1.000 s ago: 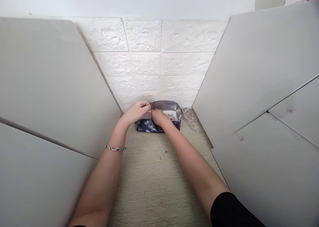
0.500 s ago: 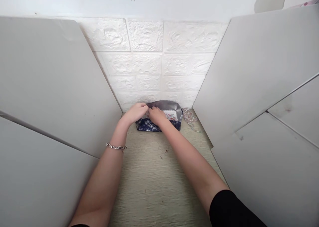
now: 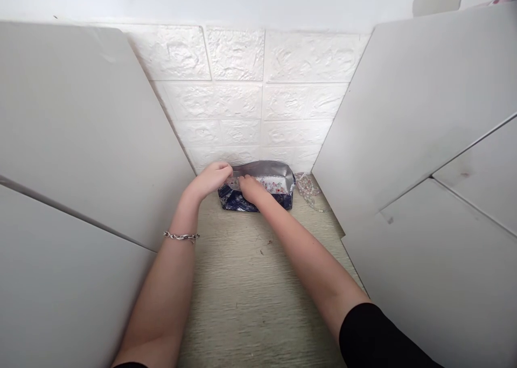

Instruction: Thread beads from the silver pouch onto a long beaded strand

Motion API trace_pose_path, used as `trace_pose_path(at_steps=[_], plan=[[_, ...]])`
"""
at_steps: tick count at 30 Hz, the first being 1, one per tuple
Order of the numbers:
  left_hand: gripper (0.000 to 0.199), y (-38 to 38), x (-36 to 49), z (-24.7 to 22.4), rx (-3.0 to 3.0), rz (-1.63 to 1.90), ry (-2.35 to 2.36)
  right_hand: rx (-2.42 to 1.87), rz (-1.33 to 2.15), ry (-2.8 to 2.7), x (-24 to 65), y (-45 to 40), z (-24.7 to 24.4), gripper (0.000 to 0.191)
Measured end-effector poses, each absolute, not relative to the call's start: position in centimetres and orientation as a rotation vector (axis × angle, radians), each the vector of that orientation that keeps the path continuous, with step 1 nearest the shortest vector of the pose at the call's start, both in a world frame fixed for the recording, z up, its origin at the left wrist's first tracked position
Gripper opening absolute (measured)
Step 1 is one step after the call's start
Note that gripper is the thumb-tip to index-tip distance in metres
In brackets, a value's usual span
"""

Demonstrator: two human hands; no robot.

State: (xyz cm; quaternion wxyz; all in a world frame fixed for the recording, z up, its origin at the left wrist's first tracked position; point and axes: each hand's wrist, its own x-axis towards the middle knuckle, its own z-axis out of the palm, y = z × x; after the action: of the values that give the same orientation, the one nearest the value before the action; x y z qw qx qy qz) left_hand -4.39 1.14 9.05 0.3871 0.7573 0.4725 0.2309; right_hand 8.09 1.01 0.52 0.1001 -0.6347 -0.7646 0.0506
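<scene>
1. Pouch of navy patterned fabric (image 3: pixel 236 202) lies on the pale wood-grain counter (image 3: pixel 258 292), against the foot of a white foam brick wall (image 3: pixel 234 101), between tall grey panels (image 3: pixel 81 120)
2. We see its silver-grey lining (image 3: pixel 269 169) folded up along the back, with a floral inner layer (image 3: pixel 274 185) below it
3. Our left hand (image 3: pixel 210 179), with a silver chain bracelet (image 3: pixel 181 236) at the wrist, is curled at the pouch's upper left corner; it seems to pinch the edge, though the fingers hide the grip
4. Our right hand (image 3: pixel 250 189) lies over the pouch's middle, fingers bent downward; we cannot tell whether it has hold of anything
5. A strand of pale beads (image 3: pixel 307 191) lies outside, just right of the pouch, and the pouch's top stands unclosed, as far as we can see
</scene>
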Motion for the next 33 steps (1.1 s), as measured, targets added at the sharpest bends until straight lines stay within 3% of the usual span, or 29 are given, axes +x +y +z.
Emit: trace_pose_path(at_steps=[7,12,17,22,33], plan=[[0.008,1.4,-4.5,8.5,1.75,0.593,1.186,-1.711,0.217,-1.898,8.6,1.2,-0.2,0.033],[0.009,0.5,-4.1,9.2,1.441,0.571,0.873,-1.358,0.854,-0.939,9.8,2.1,0.2,0.019],[0.013,0.6,-4.0,9.3,1.266,0.613,0.704,-0.886,1.304,-0.046,11.4,1.7,1.1,0.023],[0.013,0.9,-3.9,8.8,1.235,0.642,0.701,-0.633,1.419,0.08,12.0,0.9,1.4,0.012],[0.013,0.8,-3.8,8.8,1.202,0.639,0.705,-0.578,1.409,0.091,12.3,0.3,1.6,0.013]])
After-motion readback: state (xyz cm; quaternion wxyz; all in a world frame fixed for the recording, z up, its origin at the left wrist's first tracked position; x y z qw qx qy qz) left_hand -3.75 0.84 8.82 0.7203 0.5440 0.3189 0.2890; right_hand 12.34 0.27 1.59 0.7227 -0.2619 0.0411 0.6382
